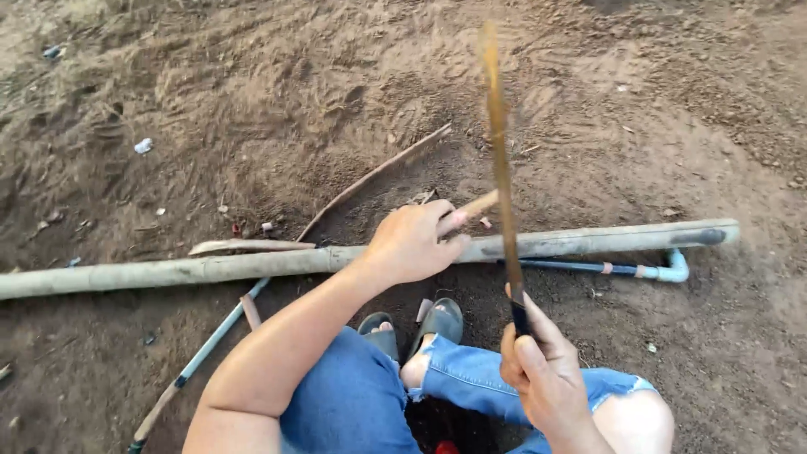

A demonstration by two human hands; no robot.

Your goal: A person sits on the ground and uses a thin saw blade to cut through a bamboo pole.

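Observation:
My right hand [540, 367] grips the dark handle of a long machete [501, 168], its blade raised upright and blurred. My left hand [414, 242] holds a short light wooden stick [476, 205] against a long grey bamboo pole [252, 266] that lies across the dirt from left to right. My knees in torn blue jeans and a foot in a grey sandal [437, 324] sit just below the pole.
A thin blue pipe with an elbow joint [639, 271] lies behind the pole at right; another blue pipe [202, 353] runs diagonally at lower left. A bamboo sliver [250, 246] and a thin stick [370, 178] lie on the brown dirt.

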